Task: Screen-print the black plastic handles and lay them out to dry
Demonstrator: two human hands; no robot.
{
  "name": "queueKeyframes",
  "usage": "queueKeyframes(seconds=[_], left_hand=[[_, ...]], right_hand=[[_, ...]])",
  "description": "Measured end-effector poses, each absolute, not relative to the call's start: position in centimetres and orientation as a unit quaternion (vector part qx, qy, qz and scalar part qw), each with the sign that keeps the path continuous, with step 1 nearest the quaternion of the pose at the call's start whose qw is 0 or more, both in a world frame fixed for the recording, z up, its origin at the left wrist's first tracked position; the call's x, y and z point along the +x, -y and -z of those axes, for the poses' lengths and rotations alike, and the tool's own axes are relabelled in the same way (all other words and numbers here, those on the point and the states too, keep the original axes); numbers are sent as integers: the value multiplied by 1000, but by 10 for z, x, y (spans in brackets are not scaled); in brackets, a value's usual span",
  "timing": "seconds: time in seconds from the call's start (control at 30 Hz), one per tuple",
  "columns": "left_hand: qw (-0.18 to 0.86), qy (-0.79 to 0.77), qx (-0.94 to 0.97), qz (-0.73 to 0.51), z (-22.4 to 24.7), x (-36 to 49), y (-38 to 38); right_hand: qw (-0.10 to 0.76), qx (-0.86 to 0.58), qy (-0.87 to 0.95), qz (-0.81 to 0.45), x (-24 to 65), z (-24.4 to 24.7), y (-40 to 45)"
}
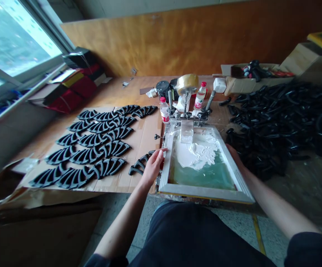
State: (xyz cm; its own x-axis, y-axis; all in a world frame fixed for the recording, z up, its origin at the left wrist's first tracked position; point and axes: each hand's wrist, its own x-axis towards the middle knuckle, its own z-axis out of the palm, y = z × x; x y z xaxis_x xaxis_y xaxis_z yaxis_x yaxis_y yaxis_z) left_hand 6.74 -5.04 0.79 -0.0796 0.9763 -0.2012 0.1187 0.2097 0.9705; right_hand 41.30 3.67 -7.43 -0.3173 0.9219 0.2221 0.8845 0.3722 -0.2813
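A screen-printing frame point(165, 181) with a pale metal rim lies in front of me, its green mesh partly covered with white ink point(188, 154). A clear block point(187, 131), perhaps a squeegee, rests at its far end. My left hand point(154, 165) is at the frame's left edge, index finger stretched toward it; whether they touch is unclear. Just left of that hand lie a few curved black handle-like pieces point(138, 166). My right hand point(234, 157) is beside the frame's right edge, its fingers mostly hidden behind the rim.
Rows of black curved pieces point(96, 148) lie on cardboard point(144, 133) at left. A large heap of similar pieces point(263, 126) is at right. Behind the frame stand clamp posts point(211, 100), red-capped bottles point(200, 95) and a tape roll point(188, 83). An open carton point(241, 83) sits farther back.
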Motion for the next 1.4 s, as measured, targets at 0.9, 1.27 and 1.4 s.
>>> queueKeyframes(seconds=[0.9,1.27,1.4], left_hand=[[491,-677,473,-277,93,58,50],[527,-646,464,-300,58,58,52],[553,-601,456,-353,11,58,51]], right_hand=[[159,-316,927,-123,315,35,-20],[205,-423,871,-143,302,9,-50],[266,-513,810,-102,327,-18,-100]])
